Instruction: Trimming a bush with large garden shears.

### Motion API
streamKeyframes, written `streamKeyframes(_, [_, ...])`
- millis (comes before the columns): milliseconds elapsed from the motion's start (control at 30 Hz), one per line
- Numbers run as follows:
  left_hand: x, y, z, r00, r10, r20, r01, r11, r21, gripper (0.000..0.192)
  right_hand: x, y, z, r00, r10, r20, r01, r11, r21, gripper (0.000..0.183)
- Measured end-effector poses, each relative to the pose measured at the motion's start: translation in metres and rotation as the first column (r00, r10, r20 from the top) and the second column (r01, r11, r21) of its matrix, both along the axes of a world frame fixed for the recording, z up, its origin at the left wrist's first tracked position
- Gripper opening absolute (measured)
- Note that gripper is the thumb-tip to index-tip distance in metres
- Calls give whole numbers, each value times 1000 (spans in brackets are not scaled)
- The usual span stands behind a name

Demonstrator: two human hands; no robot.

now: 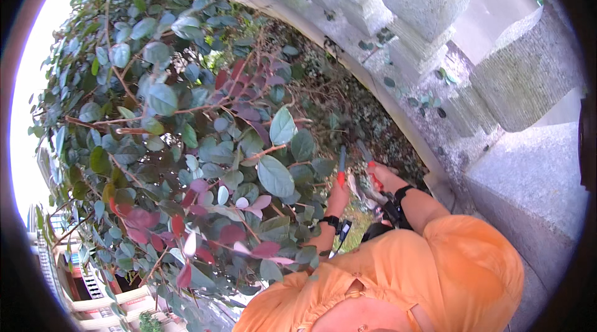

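My left hand [338, 196] is wrapped around one red grip of a pair of long-handled hedge shears [342, 160]. Around the other red grip my right hand [384, 176] is closed. The grey handles stand a little apart and point away from me, low beside the shrub. Where the blades are, I cannot make out; they merge with the dark twigs and leaves. A dense shrub [219, 154] with green and reddish-purple leaves rises at the left, its near branches partly covering my left forearm. Both wrists wear black straps.
A curved stone kerb [396, 112] bounds the planting bed [354, 94] of dry twigs and soil. Beyond it stand stone balustrade posts [424, 0] and a stone block [527, 178]. Cut leaves [424, 103] lie on the paving. Buildings [116, 304] show at the lower left.
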State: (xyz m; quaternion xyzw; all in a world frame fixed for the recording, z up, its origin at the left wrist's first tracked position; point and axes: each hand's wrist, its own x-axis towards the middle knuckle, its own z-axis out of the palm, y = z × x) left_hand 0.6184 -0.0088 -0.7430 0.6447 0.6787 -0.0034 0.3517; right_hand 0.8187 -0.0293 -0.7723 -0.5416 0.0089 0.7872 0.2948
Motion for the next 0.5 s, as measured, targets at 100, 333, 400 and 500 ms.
streamKeyframes(100, [-64, -11, -47, 999, 32, 38, -38, 988, 153, 46, -36, 11, 8, 993, 79, -87, -78, 997, 15, 26])
streamKeyframes(333, [-40, -31, -5, 989, 143, -44, -148, 972, -183, 48, -59, -42, -46, 944, -53, -325, 7, 990, -140, 26])
streamKeyframes(400, [-91, -43, -22, 973, 129, 192, -125, 992, -35, 48, -70, -23, -46, 938, 28, -346, -75, 990, -123, 25])
streamKeyframes(500, [-126, -30, -41, 959, -91, -267, 101, 995, 22, 31, -65, -14, -39, 907, 0, -420, -24, 998, -51, 23])
